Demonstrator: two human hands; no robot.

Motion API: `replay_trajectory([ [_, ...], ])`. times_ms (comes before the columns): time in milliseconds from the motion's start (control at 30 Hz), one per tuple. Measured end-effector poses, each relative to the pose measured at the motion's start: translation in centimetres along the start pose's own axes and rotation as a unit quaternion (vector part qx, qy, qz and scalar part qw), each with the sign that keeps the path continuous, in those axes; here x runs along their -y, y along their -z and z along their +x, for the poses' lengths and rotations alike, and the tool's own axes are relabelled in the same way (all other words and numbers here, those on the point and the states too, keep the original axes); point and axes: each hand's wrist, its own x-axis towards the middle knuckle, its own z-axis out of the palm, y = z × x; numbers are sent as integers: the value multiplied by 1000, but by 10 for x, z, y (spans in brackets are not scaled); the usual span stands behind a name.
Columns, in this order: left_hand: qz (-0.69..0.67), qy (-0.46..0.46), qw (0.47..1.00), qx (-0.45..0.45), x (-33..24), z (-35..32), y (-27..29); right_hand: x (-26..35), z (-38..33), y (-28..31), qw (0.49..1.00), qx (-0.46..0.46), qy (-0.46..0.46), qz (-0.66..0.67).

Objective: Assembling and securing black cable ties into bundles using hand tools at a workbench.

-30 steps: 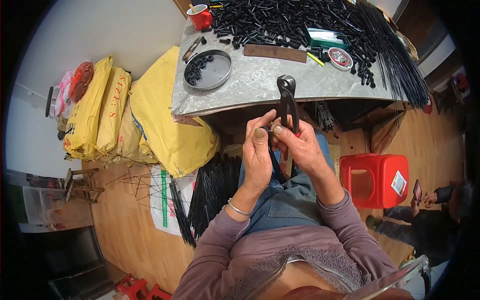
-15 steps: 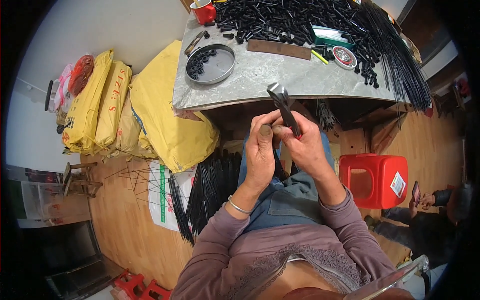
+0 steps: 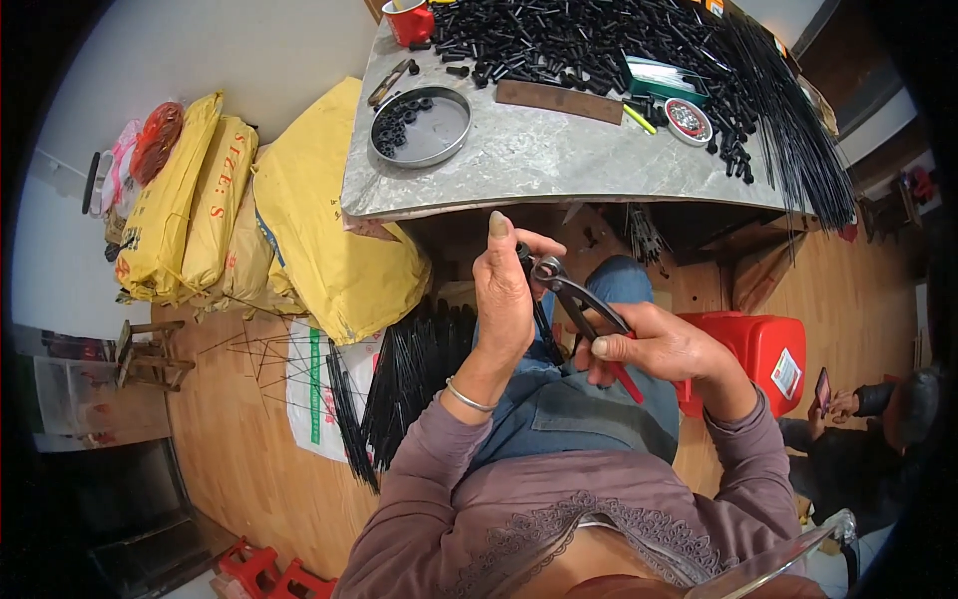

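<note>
My right hand [image 3: 664, 344] is wrapped round the handles of a pair of end-cutting pincers [image 3: 593, 307], dark steel with red at the handle ends. The jaws point up and left, close to the fingers of my left hand [image 3: 503, 299]. That left hand is closed with its thumb up, gripping a thin black rod [image 3: 542, 321] that runs down from the fingers toward my lap. A dark piece at the rod's top is partly hidden by the fingers and pincer jaws. Both hands are above my knees, just in front of the table [image 3: 569, 165].
Black bolt-like parts [image 3: 569, 45] and long black rods [image 3: 808, 150] cover the table's back and right. A round metal tray [image 3: 439, 125] holds small black rings. Yellow sacks [image 3: 334, 220] and more black rods [image 3: 419, 369] lie left; a red stool [image 3: 748, 344] stands right.
My right hand has moved right and down, turning the pincers so that their jaws are at my left hand. The left hand has shifted slightly left, and its thumb now points up.
</note>
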Motion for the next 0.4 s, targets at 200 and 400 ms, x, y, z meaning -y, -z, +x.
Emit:
replay_trajectory([
  [200, 42, 13, 998, 36, -1, -2, -8, 9, -15, 6, 989, 37, -58, 128],
  [400, 96, 18, 993, 72, -1, -9, -15, 23, -29, 10, 980, 68, -138, 126],
])
